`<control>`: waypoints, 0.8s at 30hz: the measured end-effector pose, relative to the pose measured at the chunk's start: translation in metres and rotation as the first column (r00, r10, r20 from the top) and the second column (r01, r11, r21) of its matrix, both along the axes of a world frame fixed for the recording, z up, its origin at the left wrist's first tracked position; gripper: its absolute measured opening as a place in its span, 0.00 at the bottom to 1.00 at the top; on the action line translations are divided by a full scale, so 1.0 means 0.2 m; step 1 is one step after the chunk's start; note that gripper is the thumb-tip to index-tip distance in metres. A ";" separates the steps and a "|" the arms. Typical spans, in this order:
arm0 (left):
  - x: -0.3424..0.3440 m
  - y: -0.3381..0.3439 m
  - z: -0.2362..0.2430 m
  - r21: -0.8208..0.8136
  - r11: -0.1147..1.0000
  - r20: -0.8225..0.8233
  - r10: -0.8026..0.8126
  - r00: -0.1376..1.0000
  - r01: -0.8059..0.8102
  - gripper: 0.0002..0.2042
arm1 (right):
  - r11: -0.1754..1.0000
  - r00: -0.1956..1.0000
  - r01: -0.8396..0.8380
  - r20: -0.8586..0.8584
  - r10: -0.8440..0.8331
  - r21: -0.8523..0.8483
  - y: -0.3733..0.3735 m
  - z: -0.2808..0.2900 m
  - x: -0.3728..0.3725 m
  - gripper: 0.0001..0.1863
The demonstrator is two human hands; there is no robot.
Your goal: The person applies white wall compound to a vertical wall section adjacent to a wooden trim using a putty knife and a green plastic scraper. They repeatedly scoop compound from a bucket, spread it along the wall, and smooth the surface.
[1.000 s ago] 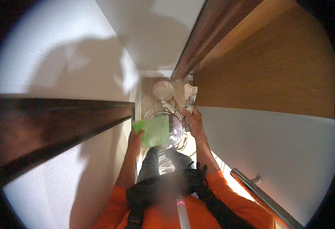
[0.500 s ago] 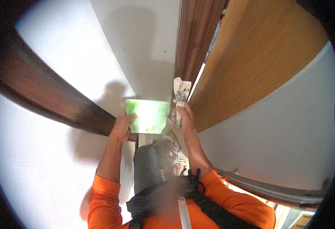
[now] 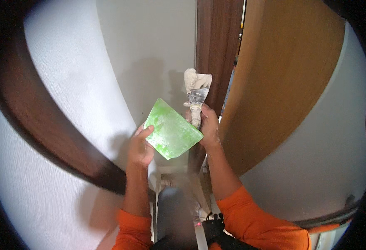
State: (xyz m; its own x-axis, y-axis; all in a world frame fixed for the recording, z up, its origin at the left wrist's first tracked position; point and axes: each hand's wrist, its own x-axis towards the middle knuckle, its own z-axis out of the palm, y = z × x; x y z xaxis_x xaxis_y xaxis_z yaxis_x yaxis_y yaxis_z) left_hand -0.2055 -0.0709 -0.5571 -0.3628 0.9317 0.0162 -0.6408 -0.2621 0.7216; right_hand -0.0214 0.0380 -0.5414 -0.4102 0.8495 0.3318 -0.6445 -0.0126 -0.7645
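- The left side is filled by a white, textured wall (image 3: 79, 71), crossed by a dark brown strip (image 3: 52, 131).
- The right side is taken up by a door (image 3: 291, 75), tan above and grey below.
- Straight ahead, a plain grey wall (image 3: 149, 33) is bordered on its right by a brown post (image 3: 217, 50).
- Both forearms are covered near the elbow by orange sleeves (image 3: 253, 218).
- A green sheet (image 3: 170, 131), smeared with white, is held up before the grey wall, tilted so that one corner is pointed upward and another toward the right wrist.
- The sheet is pinched at its left edge by the left hand (image 3: 140, 146) — the thumb is laid on the near face, the fingers are hidden behind.
- The right hand (image 3: 210, 127) is closed around the handle of a scraper (image 3: 198, 96); it is partly covered by the sheet's corner, and whether the two are touching cannot be told.
- The scraper is held blade up, just beside the sheet.
- Its blade is loaded with off-white paste (image 3: 190, 81) — the handle is coated too.
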 end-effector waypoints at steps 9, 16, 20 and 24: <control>-0.02 0.10 -0.02 0.166 0.978 -0.053 -0.120 0.991 0.127 0.28 | 0.765 0.946 0.249 0.020 -0.323 0.594 0.20 0.08 -0.02 0.30; 0.06 -0.01 0.54 0.134 0.985 0.068 -0.116 0.991 0.106 0.24 | 0.425 0.760 0.289 0.065 -0.647 0.858 -0.09 0.56 0.18 0.34; 0.05 -0.07 0.60 0.121 0.963 0.148 -0.259 0.954 0.242 0.24 | 0.336 0.633 0.247 0.111 -0.766 0.909 -0.10 0.54 0.25 0.35; 0.05 0.00 0.60 0.120 0.926 0.137 -0.373 0.918 0.359 0.23 | 0.275 0.608 0.263 0.063 -0.792 0.925 0.00 0.47 0.23 0.23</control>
State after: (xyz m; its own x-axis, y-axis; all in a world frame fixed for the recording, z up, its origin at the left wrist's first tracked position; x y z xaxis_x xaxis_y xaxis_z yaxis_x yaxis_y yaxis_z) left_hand -0.1955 -0.0708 -0.4375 -0.0015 0.9970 0.0779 -0.8057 -0.0473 0.5904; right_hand 0.0243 0.0385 -0.4465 -0.2745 0.3775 0.8844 0.1780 0.9238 -0.3391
